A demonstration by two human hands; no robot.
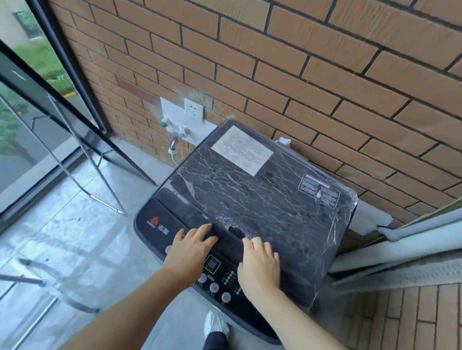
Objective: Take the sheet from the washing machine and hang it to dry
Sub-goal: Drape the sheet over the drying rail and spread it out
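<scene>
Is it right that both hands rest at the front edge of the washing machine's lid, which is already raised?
No. The head view shows the lid closed flat, not raised; the left hand and right hand do rest at its front edge.

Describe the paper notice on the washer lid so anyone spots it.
Against the orange brick wall stands a dark grey top-loading washing machine with a film-wrapped lid. The notice is the large white paper rectangle at the lid's far left corner; the other label, far right, is smaller and black.

One washing machine [250, 196], two hands [189, 248] [259, 262], one socket [193, 109], one tap [174, 138].
</scene>
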